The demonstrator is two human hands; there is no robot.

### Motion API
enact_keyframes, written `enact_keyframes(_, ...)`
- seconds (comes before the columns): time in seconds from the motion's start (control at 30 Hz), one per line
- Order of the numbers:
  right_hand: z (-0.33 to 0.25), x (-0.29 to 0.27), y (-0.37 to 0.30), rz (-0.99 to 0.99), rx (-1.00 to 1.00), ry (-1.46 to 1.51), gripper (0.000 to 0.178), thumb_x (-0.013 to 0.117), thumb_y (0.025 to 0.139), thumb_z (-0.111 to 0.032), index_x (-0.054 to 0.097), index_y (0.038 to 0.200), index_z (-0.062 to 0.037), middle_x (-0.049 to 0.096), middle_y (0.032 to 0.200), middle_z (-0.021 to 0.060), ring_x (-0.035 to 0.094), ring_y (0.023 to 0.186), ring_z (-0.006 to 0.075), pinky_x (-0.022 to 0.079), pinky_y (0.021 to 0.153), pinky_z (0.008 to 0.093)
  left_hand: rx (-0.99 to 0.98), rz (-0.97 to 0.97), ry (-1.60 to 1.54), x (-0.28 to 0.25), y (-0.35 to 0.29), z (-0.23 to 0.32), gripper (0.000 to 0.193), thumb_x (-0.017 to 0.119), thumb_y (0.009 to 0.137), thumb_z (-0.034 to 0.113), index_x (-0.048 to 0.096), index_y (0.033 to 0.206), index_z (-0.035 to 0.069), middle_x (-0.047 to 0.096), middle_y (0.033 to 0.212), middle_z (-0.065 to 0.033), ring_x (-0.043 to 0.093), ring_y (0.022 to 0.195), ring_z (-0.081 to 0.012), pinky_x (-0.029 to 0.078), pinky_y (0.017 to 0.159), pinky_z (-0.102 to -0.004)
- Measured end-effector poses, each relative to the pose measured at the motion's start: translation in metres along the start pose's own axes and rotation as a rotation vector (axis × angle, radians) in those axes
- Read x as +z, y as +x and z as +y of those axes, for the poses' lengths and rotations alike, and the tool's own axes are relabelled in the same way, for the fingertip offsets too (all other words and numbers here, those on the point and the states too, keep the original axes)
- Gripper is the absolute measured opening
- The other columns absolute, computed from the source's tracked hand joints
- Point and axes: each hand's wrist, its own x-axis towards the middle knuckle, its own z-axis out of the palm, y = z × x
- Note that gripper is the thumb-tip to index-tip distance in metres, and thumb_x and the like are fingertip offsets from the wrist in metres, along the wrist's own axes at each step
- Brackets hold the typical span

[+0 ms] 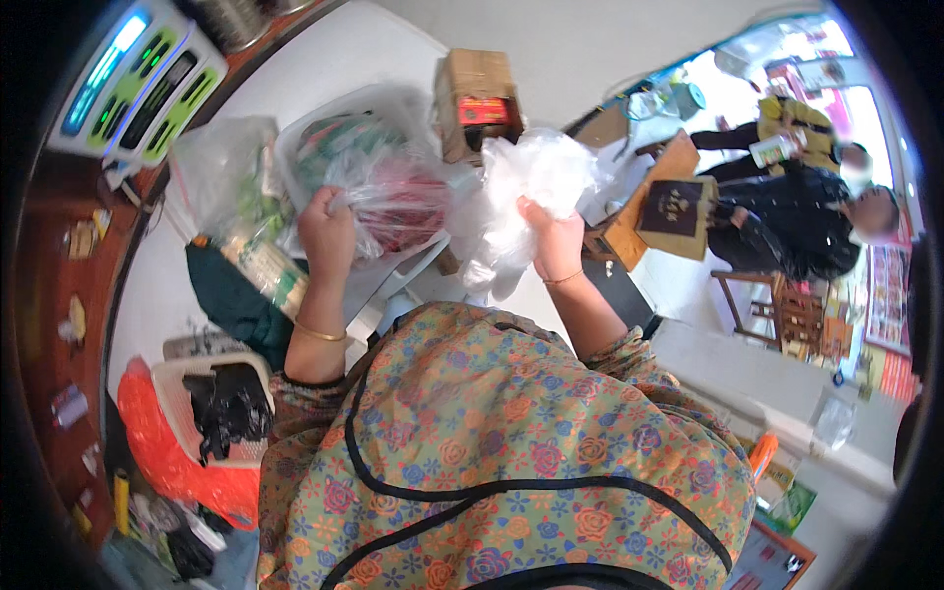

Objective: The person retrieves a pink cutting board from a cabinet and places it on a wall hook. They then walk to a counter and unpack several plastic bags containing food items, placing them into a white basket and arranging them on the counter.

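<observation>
My left hand (326, 234) is closed on the edge of a clear plastic bag (366, 204), pinching it. Dark red contents (405, 205) show through the film, but I cannot make out what they are. Behind and under the bag sits a white plastic tub (418, 108) with green and dark stuff in it, partly covered. To the right, my right hand (558, 243) grips a bunch of thin, whitish plastic film (506, 202), crumpled, with finger-like lobes at its lower edge. The two bunches of plastic meet or overlap between my hands.
An open cardboard box (479, 84) stands beyond my hands. On the left are a bag of greens (231, 167), a cream basket (177, 393) with black plastic bags, a red plastic bag (157, 447) and a green-and-white device (147, 84). Two people (796, 221) stand at the right.
</observation>
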Motion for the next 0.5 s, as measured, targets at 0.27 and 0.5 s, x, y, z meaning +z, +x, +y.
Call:
enact_keyframes(0.27, -0.032, -0.054, -0.033, 0.185, -0.035, 0.027, 0.031, 0.074, 0.084, -0.001, 0.068, 0.114, 0.0018, 0.071, 0.107, 0.0056, 0.066, 0.094, 0.0144, 0.052, 0.086, 0.0303, 0.039, -0.364, 0.628, 0.042, 0.051, -0.041, 0.070, 0.067, 0.079, 0.016, 0.041, 0.143, 0.004, 0.055, 0.134, -0.0306, 0.056, 0.122, -0.0460, 0.047, 0.102, -0.0478)
enact_keyframes(0.5, -0.102, -0.128, -0.038, 0.500, -0.211, -0.035, 0.045, 0.065, 0.096, -0.021, 0.057, 0.133, 0.0028, 0.062, 0.126, 0.0111, 0.060, 0.110, 0.0203, 0.048, 0.098, 0.0365, 0.023, -0.778, 0.850, 0.047, 0.094, -0.041, 0.071, 0.069, 0.072, 0.027, 0.053, 0.131, -0.009, 0.058, 0.129, -0.0346, 0.058, 0.122, -0.0464, 0.046, 0.106, -0.0447)
